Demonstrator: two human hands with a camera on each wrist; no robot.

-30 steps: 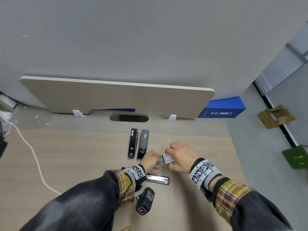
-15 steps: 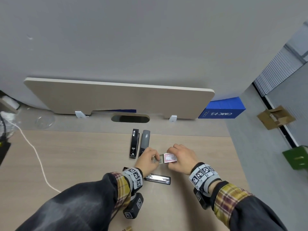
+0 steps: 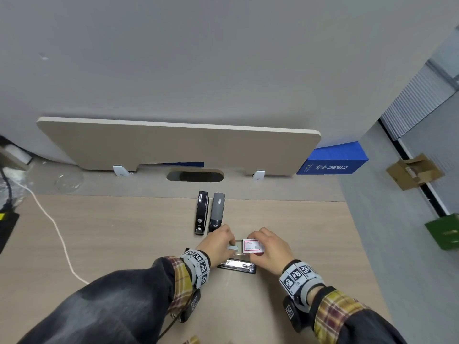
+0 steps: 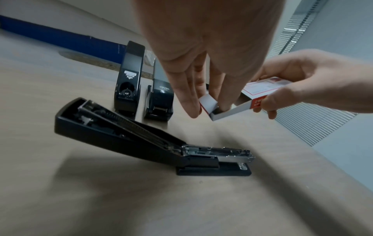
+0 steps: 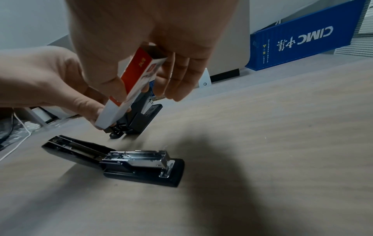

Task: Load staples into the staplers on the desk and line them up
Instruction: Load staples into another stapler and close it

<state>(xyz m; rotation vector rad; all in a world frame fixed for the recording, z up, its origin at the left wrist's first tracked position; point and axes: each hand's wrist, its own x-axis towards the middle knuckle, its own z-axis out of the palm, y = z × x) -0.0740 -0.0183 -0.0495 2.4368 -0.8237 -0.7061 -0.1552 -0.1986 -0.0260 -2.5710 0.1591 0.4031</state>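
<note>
Right hand gripping staple box; left hand pinching its open flap, fingertips inside. Open stapler below on desk, toward near edge.

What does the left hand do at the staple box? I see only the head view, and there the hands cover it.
Observer: In the left wrist view the left hand pinches the end flap of the staple box, and one fingertip is inside the open end.
Operator: Is the stapler below it ready?
Observer: The open stapler has its cover swung fully back, and its metal channel is exposed.
Operator: How does the other hand hold the box?
Observer: In the right wrist view the right hand grips it with the thumb on the red side and the fingers behind.
</note>
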